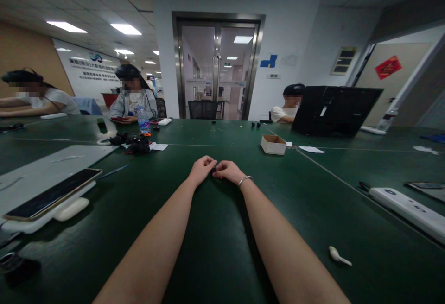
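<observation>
Head view: your left hand [202, 171] and right hand [229, 173] sit close together over green table [215, 234], fingers of both curled inward, fingertips just beside each other; cannot tell whether either pinches anything; bracelet [245, 182] on your right wrist; open box [273, 147] on table, near, beyond and right of right hand; bottle [143, 122] farther off, left; phone [55, 193] well left.

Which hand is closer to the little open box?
Right: the right hand is left of the box and nearer the camera; the left hand is farther left.
</observation>
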The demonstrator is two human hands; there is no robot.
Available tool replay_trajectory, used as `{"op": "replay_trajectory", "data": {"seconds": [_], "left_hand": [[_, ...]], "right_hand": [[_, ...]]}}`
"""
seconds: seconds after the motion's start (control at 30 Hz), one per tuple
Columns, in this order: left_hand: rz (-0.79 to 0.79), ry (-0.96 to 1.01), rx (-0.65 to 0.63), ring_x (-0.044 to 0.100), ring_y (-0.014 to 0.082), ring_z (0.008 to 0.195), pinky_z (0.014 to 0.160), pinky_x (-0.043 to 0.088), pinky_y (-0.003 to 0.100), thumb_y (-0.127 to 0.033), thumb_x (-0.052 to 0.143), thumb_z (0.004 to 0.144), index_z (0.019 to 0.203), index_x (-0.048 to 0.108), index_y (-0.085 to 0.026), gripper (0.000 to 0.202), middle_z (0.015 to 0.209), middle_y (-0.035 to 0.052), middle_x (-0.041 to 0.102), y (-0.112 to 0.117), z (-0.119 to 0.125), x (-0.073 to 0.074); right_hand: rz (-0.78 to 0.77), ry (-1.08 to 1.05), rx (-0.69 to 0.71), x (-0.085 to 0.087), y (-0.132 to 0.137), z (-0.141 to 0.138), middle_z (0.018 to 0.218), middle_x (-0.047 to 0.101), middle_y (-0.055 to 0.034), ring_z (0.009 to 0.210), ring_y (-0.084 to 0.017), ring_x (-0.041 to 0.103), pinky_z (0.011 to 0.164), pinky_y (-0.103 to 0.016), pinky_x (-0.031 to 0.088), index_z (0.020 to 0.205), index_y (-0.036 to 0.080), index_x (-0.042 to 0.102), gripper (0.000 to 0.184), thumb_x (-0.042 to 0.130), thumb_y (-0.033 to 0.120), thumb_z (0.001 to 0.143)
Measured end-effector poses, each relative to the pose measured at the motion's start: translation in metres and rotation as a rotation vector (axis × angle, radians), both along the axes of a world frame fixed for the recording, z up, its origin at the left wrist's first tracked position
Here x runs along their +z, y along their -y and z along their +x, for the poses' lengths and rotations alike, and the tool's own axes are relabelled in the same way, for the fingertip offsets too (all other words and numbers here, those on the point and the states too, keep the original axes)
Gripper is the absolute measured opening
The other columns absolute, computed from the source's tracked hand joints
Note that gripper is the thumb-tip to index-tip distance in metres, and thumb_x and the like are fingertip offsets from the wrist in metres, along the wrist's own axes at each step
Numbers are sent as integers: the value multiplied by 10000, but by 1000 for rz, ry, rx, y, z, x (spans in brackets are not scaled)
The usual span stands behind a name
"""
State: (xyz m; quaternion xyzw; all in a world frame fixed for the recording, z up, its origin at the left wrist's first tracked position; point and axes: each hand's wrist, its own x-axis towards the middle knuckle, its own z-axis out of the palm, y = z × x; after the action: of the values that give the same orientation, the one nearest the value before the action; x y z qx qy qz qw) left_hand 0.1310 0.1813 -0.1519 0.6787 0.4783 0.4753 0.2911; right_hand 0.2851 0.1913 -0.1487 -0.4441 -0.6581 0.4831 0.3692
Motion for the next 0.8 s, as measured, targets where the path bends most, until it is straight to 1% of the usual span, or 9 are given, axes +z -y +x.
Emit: {"op": "replay_trajectory", "data": {"seconds": [0.13, 0.2, 0.3, 0.37, 0.47, 0.53, 0.63, 0.7, 0.8], "left_hand": [[-13, -108, -7, 494, 122, 575, 530, 355, 225, -524, 572, 699, 813, 602, -169, 374, 609, -17, 543, -2, 2, -4], [-37, -97, -2, 503, 127, 579, 534, 361, 228, -537, 581, 686, 816, 596, -164, 395, 615, -12, 549, -3, 3, -6], [-97, -99, -47, 532, 141, 624, 560, 383, 234, -558, 586, 670, 810, 591, -159, 423, 668, 13, 584, -3, 2, -1], [-212, -116, -110, 551, 149, 645, 568, 397, 237, -600, 533, 689, 838, 588, -156, 472, 721, 39, 607, 1, -2, 12], [-480, -232, -182, 580, 160, 649, 572, 417, 249, -663, 451, 700, 967, 575, -173, 571, 830, 65, 630, 16, -18, 47], [-547, -448, -184, 595, 175, 676, 595, 423, 256, -664, 523, 641, 979, 590, -195, 581, 880, 64, 639, 35, -38, 76], [-401, -714, -88, 594, 204, 836, 712, 422, 261, -618, 602, 586, 946, 637, -233, 528, 973, 49, 645, 77, -87, 111], [-388, -802, 55, 588, 218, 886, 759, 421, 282, -629, 572, 607, 1007, 627, -253, 552, 999, 48, 648, 114, -129, 123], [-378, -861, 301, 574, 213, 956, 860, 398, 326, -659, 499, 651, 1058, 601, -294, 556, 1069, 4, 637, 174, -194, 123]], "right_hand": [[102, 84, -5, 4, 4, -10, 559, 537, 73, 398, -41, 455, 375, -154, 374, 853, 133, 555, 320, 700, 63, 576], [93, 48, 8, 5, 8, -16, 579, 545, 73, 383, -41, 460, 361, -152, 379, 973, 144, 533, 378, 653, 54, 626], [49, 4, -18, 2, 11, -24, 567, 543, 64, 379, -45, 486, 350, -139, 390, 995, 140, 508, 356, 608, 28, 672], [12, -34, -34, 1, 11, -26, 595, 560, 52, 382, -46, 504, 348, -136, 401, 971, 141, 488, 329, 597, 13, 688], [-67, -70, 1, 8, 9, -15, 639, 589, 34, 404, -78, 553, 371, -173, 455, 953, 155, 439, 331, 608, 23, 700], [-84, -49, 10, 23, 11, 7, 637, 600, 26, 418, -102, 575, 381, -196, 473, 920, 164, 423, 350, 663, 73, 683], [-20, -9, -72, 54, 28, 63, 635, 616, 7, 437, -102, 577, 391, -187, 463, 840, 172, 426, 379, 742, 173, 631], [1, 40, -137, 74, 52, 111, 654, 636, -24, 452, -100, 569, 412, -192, 463, 800, 173, 438, 376, 757, 250, 616], [15, 116, -231, 87, 105, 185, 828, 670, -118, 503, -112, 578, 460, -226, 491, 797, 173, 513, 333, 724, 375, 637]]}}
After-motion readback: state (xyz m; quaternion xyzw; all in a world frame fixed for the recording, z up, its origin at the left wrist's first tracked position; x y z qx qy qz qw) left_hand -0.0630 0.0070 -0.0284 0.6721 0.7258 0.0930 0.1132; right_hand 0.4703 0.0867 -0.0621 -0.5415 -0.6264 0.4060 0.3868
